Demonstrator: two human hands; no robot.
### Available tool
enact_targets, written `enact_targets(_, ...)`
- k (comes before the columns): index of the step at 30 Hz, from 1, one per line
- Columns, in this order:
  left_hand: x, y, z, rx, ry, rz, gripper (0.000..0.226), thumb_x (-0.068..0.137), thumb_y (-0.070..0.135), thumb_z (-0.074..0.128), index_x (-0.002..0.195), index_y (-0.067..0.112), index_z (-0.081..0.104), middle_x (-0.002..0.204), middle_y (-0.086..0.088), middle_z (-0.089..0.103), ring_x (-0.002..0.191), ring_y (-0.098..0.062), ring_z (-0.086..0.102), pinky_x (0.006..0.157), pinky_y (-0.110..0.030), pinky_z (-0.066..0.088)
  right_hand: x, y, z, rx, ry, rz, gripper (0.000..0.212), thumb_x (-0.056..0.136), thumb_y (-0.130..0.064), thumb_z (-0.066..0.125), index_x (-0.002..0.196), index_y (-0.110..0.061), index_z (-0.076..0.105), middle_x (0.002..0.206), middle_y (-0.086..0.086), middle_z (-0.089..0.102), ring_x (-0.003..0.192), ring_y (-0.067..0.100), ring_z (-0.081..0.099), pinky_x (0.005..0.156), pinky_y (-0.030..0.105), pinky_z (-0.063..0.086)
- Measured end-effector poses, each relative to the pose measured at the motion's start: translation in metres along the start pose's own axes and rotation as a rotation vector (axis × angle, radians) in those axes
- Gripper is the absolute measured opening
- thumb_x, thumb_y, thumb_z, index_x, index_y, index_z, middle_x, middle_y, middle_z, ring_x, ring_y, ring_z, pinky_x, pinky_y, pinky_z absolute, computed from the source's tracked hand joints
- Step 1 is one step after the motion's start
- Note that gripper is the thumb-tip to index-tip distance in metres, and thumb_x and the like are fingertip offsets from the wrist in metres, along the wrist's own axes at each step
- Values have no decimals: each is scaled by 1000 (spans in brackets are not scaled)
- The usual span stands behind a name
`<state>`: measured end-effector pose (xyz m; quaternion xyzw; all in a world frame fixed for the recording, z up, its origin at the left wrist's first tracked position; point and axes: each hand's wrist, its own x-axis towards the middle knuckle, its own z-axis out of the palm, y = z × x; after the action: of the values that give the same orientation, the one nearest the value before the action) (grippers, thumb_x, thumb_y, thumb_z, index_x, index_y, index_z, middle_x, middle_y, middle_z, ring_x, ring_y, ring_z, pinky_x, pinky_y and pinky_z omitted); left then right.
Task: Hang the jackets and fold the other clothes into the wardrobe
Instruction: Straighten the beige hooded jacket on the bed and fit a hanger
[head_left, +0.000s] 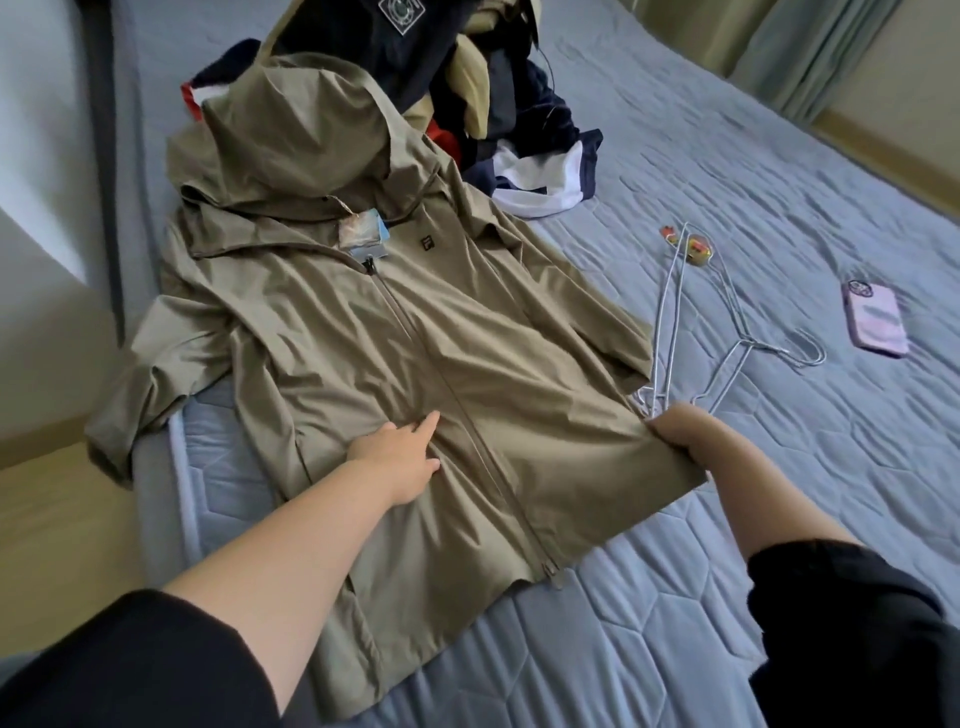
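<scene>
A bed (156, 519) is spread with a grey-blue quilted cover (675, 597) stitched in a hexagon pattern. A phone (878, 325) in a pink case is laid back upward on the cover, towards the right. A small yellow and red trinket (693, 245) is seen farther up the cover, well apart from the phone. A pale curtain (810, 57) is hung at the upper right, and a light wooden floor (57, 545) is seen beside the bed at the lower left

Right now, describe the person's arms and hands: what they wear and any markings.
Both arms wear loose black sleeves, the left sleeve and right sleeve, which leave the forearms bare. The left hand and right hand are bare too: no gloves, rings, watch or markings show.
</scene>
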<state>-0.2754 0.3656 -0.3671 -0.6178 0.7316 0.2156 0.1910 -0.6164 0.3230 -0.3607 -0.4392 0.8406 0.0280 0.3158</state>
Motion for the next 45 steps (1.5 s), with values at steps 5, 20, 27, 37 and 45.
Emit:
enact_targets(5, 4, 1, -8, -21, -3, -82, 63, 100, 44, 33, 152, 32, 1, 143, -4, 44, 135, -23, 35, 97, -37, 38, 9, -17, -5, -168, 201, -121, 40, 94, -40, 45, 108, -5, 59, 108, 15, 62, 94, 34, 58, 74, 35, 45)
enact_targets(20, 11, -5, -9, -143, -49, -130, 68, 98, 45, 38, 152, 33, 0, 148, -10, 36, 134, -26, 39, 102, -37, 38, 19, -85, -114, 1369, 983, -158, 22, 87, -18, 37, 91, -16, 59, 79, -8, 58, 76, 11, 56, 74, 17, 45)
enact_targets(27, 15, -7, -8, -176, -34, -115, 69, 97, 45, 40, 153, 32, 2, 149, -12, 35, 135, -28, 38, 107, -39, 36, 36, -84, -77, 843, 485, 110, 68, 98, -23, 45, 153, -14, 6, 157, 9, 21, 141, 26, 29, 113, 36, 23)
enact_targets(37, 6, -33, 16, -211, 186, 56, 52, 91, 35, 46, 142, 36, 36, 137, -1, 46, 126, -23, 46, 101, -34, 41, -34, -152, 50, 411, 328, -249, 69, 86, -11, 52, 148, -4, 22, 155, 13, 25, 143, 27, 24, 117, 37, 21)
enact_targets(45, -4, -115, -10, -1714, 687, -496, 32, 97, -1, 39, 123, -3, 57, 116, -24, 61, 73, -20, 59, 63, -28, 47, -113, -261, 143, 104, 87, -635, 66, 90, -13, 46, 150, -12, 16, 160, 6, 5, 147, 22, 4, 118, 45, 13)
